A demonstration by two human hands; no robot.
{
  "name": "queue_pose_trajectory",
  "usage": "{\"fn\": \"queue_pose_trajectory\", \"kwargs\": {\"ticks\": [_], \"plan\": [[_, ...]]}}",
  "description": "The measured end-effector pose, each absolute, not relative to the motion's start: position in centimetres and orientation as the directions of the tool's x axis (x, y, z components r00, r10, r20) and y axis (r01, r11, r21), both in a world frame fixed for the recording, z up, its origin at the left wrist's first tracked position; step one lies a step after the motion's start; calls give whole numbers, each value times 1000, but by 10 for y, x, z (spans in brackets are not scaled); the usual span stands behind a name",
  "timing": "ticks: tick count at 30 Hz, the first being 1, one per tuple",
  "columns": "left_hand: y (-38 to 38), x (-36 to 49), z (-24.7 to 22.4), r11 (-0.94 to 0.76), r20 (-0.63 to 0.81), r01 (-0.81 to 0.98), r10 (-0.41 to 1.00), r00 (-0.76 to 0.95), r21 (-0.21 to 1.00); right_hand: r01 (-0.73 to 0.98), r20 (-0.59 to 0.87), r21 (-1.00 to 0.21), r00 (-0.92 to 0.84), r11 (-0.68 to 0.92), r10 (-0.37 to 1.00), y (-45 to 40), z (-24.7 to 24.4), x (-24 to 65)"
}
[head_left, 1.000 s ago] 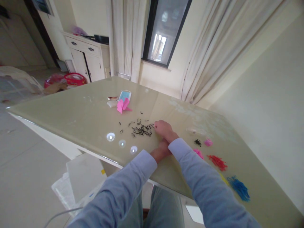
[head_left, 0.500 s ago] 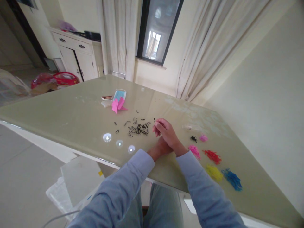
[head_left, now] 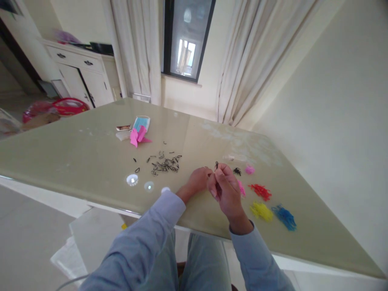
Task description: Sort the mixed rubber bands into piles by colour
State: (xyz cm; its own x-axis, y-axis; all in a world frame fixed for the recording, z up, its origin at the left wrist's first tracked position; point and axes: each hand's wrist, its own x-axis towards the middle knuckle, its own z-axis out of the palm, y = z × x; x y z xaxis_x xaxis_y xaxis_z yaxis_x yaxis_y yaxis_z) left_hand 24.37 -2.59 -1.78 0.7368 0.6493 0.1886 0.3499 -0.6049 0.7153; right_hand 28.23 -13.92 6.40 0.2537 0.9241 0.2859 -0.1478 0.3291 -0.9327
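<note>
Yellow pile (head_left: 261, 211): right of the black pile (head_left: 166, 165), on its near side. Right hand (head_left: 227, 186) pinches a black band (head_left: 216, 164), right of that pile. Left hand (head_left: 199, 179), closer to it: fingers hidden, cannot tell grip. Mask (head_left: 142, 123) beyond pile, leftward.

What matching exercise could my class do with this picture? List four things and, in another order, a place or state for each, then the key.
Things:
1. Face mask
2. Red strands
3. Right hand
4. White cabinet

Places or states:
A. Pinching a small black piece
B. Standing beyond the table
C. Partly hidden by a pink piece
D. Heaped near the yellow strands

Pairs: 1-C, 2-D, 3-A, 4-B
</note>
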Motion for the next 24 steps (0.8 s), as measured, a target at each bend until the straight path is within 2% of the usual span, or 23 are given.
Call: {"fn": "queue_pose_trajectory", "kwargs": {"ticks": [11, 18, 22, 24], "plan": [[-31, 235, -5, -610, 235, 350, 676, 699, 711, -88, 305, -934, 307, 346, 901, -171, 95, 290], [-28, 235, -7, -611, 252, 336, 676, 693, 717, -46, 369, -919, 257, 393, 893, -182, 106, 292], [-28, 235, -9, -611, 255, 337, 679, 688, 716, 88, 373, -928, 275, 363, 886, -182, 107, 299], [-27, 236, -10, -616, 259, 335, 676, 690, 713, 193, 342, -936, 286, 296, 895, -177, 106, 310]]}}
